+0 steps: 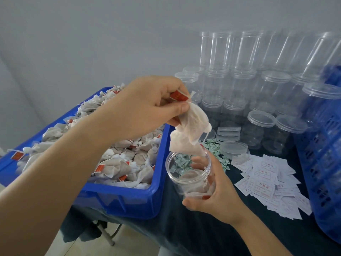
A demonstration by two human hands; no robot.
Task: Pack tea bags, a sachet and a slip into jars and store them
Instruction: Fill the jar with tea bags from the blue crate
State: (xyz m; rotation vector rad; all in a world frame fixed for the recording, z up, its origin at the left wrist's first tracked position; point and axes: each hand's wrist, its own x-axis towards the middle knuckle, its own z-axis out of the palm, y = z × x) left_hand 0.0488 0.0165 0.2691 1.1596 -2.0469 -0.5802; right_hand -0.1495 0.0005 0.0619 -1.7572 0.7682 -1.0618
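Note:
My left hand (147,106) pinches white tea bags (190,130) with a red tag by their tops; they hang just above the mouth of a clear plastic jar (186,174). My right hand (217,193) grips that jar from the right side and tilts it slightly. Some tea bags lie at the jar's bottom. A blue bin (129,198) heaped with tea bags (125,156) sits on the left. Small green sachets (214,150) lie behind the jar. White paper slips (265,182) are spread on the dark table to the right.
Several empty clear jars (258,85) are stacked in rows at the back right, some with lids on. Loose lids (232,143) lie near the sachets. A blue slatted basket (324,163) stands at the right edge. The table's front edge runs below the bin.

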